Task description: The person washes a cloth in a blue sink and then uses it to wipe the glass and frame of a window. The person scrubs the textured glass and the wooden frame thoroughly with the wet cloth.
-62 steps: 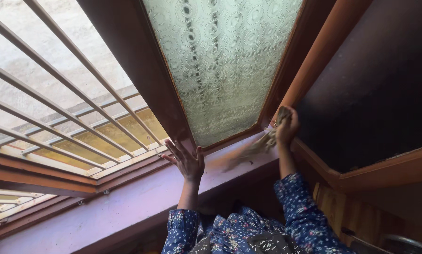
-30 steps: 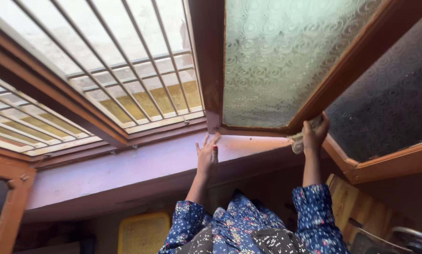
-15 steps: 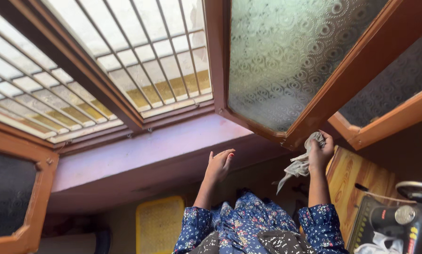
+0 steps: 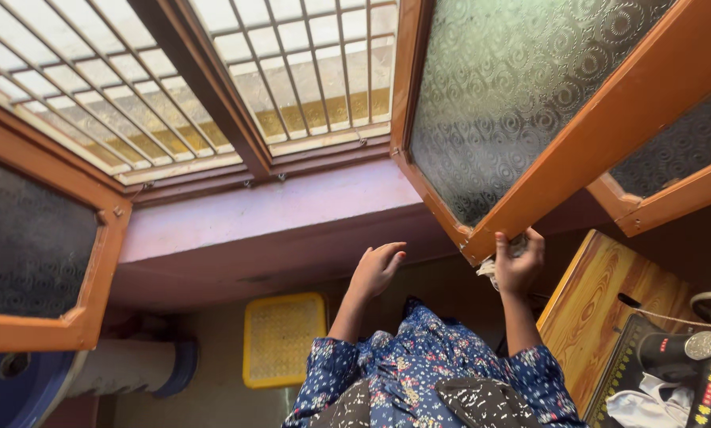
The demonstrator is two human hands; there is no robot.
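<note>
Under the window frame (image 4: 482, 238), right hand (image 4: 519, 265) clenches a cloth (image 4: 488, 268); left hand (image 4: 377, 268) hangs released, empty

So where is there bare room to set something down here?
The purple sill lies bare between the window grille and the left hand. The wooden table is bare at its near-left part, crowded by the sewing machine. The right hand grips a cloth at the shutter frame.

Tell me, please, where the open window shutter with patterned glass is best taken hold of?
Probably by the shutter's lower wooden corner, from below, where the right hand already grips with a cloth. The frame there is solid, hangs nearest, and spares the patterned glass. The left hand is free.
</note>
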